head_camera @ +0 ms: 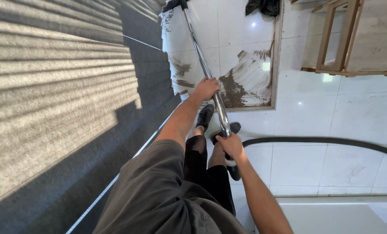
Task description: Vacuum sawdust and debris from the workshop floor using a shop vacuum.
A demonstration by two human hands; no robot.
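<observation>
My left hand (206, 89) grips a shiny metal vacuum tube (200, 52) partway along its length. My right hand (230, 145) holds the same tube at its near end, where a black hose (323, 141) joins and curves off to the right. The tube runs up to a black floor nozzle (176, 4) at the top edge, resting by the border of a grey ribbed carpet (50, 86). My black shoes (204, 115) stand on white floor tiles (306, 117) below the tube.
Brown dirt smears (245, 82) mark the tiles beside the tube. A wooden frame (336, 39) stands at the top right, and a black cloth (262, 6) lies at the top. A white flat surface (332, 216) sits at the bottom right.
</observation>
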